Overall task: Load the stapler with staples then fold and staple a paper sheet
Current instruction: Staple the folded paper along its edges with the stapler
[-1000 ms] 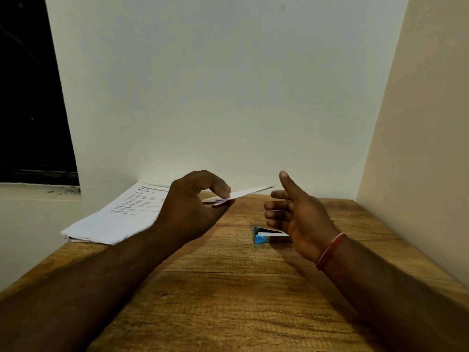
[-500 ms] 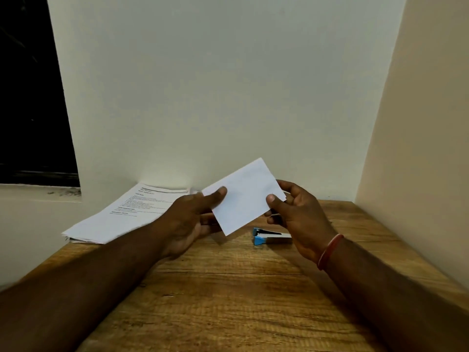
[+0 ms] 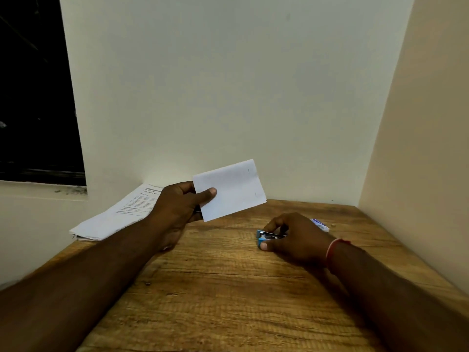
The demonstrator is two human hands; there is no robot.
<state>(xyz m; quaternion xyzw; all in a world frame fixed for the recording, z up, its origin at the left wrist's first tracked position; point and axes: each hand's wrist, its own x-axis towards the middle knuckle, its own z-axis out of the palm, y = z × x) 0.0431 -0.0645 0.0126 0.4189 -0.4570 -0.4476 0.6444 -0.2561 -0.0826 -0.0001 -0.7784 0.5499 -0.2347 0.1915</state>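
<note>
Wood, warm brown with a coarse running grain, makes up the table (image 3: 215, 288) I am looking down on; it fills the corner between a flat pale wall (image 3: 228, 85) ahead and a cream side wall (image 3: 418, 148) on the right. A dark window (image 3: 33, 97) sits at the far left above a light sill.

My left hand (image 3: 177, 207) is raised above the table and pinches a folded paper (image 3: 229, 190) at its left edge, thumb flat on the front face and the fingers (image 3: 187, 186) curled behind it. The paper is a crisp white rectangle, tilted so its right side rises, with a faint crease and two short dark marks near the right edge. I cannot tell what those marks are.

My right hand (image 3: 294, 237) is down on the table, thumb on the near side and curled fingers on the far side of the stapler (image 3: 266, 235), gripping it. The stapler is small, blue with a shiny metal strip, and lies flat on the wood. A red thread band (image 3: 332, 250) circles that wrist.

Just beyond the right hand lies a small white and blue box (image 3: 320, 224). At the back left a loose stack of printed sheets (image 3: 114, 217) lies on the table, one corner past its edge.
</note>
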